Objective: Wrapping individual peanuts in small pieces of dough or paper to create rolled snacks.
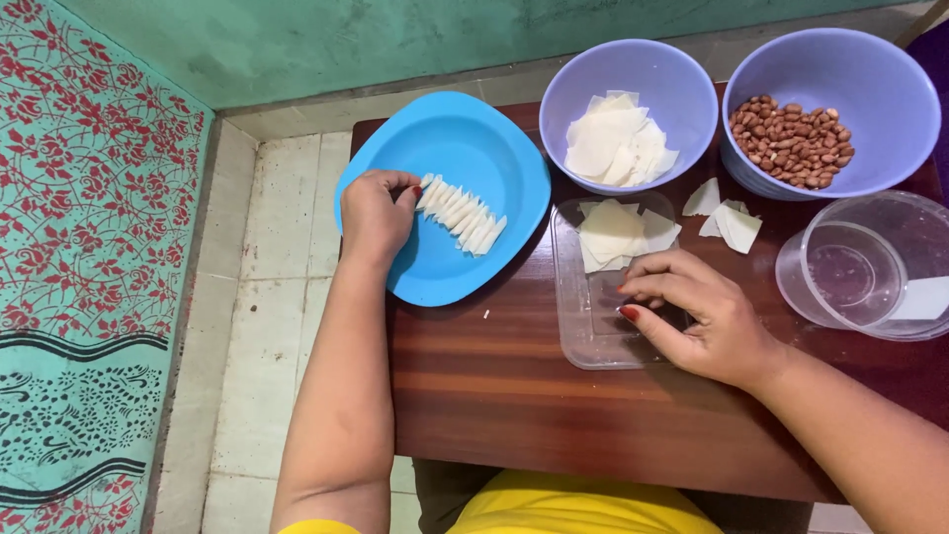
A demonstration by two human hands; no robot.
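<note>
My left hand point(374, 216) rests on the blue plate point(494, 158), its fingertips pinching the end of a row of folded white dough pieces point(461, 214). My right hand point(692, 314) lies on a clear plastic lid point(583, 336) with fingers curled, beside a small stack of thin white wrapper sheets point(613, 232). I cannot tell whether the right fingers hold anything.
A lilac bowl point(662, 84) holds more white wrapper sheets point(615, 143). A second lilac bowl point(880, 79) holds peanuts point(794, 141). Loose wrappers point(727, 218) lie on the brown wooden table point(514, 396). A clear container point(870, 267) stands at right. Tiled floor and patterned wall lie left.
</note>
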